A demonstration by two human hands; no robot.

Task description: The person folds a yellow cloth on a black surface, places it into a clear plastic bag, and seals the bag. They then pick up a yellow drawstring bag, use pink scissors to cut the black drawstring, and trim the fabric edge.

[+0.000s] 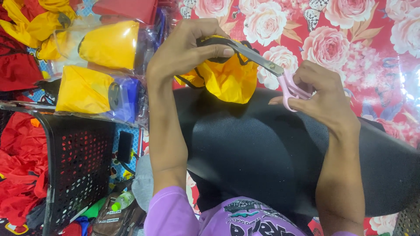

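Purple shirt nearest, black board above it
Left hand pinches yellow fabric at 12 o'clock; right hand fingers looped through pink scissors

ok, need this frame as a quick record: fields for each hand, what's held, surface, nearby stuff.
left hand: grips bunched yellow fabric with black trim
right hand: fingers through handles of pink scissors
scissor blades: reach the fabric under the left thumb
surface: black board across lap
backdrop: red floral cloth
nearby left: bagged yellow items, black perforated crate
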